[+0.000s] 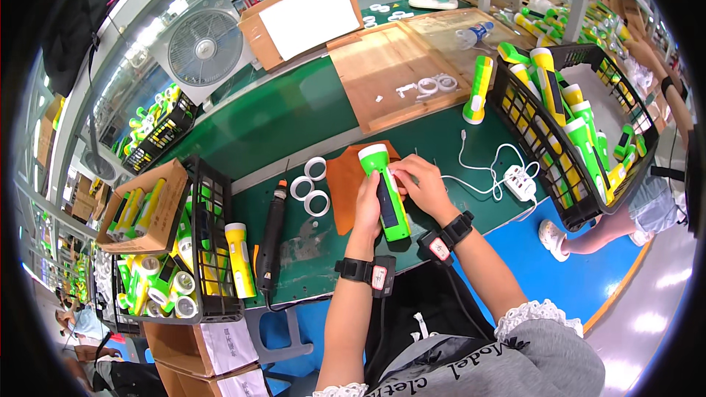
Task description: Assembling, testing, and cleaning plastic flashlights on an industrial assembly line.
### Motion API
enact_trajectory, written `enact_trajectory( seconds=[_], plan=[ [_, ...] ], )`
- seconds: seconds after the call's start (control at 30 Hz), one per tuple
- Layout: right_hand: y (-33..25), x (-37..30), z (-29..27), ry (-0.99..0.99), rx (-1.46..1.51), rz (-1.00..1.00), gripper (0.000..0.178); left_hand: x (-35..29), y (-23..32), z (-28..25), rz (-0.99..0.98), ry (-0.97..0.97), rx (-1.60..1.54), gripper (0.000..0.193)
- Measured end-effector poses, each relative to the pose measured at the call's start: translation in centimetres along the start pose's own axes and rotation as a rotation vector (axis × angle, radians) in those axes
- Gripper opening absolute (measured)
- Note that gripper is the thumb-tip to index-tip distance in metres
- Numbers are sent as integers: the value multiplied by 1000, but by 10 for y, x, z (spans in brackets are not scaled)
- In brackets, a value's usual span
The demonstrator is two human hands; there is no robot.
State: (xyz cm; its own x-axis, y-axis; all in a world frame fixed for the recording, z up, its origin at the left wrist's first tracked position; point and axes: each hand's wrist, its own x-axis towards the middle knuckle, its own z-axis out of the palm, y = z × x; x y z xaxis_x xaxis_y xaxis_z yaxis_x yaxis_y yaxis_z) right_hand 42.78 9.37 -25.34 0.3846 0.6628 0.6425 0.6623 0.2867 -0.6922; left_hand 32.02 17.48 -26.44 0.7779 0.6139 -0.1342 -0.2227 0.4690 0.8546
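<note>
A green flashlight [397, 226] with a white lens rim and a dark panel along its body stands nearly upright in my left hand [368, 206], whose fingers wrap round its left side. My right hand [426, 185] is at the flashlight's upper right side, its fingers curled and pinched together against the body. Whatever lies between those fingertips is hidden. Under the flashlight's head lies an orange-brown cloth [343, 195]. Several white rings [317, 204] sit to the left of the cloth, and a black electric screwdriver [273, 239] with a cord lies further left.
At left stand a black crate [213, 309] of flashlights and a cardboard box [158, 231]. Another full black crate [570, 213] is at right, near a white charging block [519, 182] with cables. A yellow-green flashlight [478, 92] stands beyond. A co-worker's arm [662, 77] reaches in.
</note>
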Motion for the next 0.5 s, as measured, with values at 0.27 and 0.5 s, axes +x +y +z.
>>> enact_trajectory(
  seconds=[0.27, 0.5],
  plan=[
    [4, 2, -5, 44, 111, 178, 16, 0, 3, 8, 96, 14, 34, 35],
    [-3, 5, -4, 54, 109, 123, 14, -1, 6, 7, 126, -10, 47, 27]
  ],
)
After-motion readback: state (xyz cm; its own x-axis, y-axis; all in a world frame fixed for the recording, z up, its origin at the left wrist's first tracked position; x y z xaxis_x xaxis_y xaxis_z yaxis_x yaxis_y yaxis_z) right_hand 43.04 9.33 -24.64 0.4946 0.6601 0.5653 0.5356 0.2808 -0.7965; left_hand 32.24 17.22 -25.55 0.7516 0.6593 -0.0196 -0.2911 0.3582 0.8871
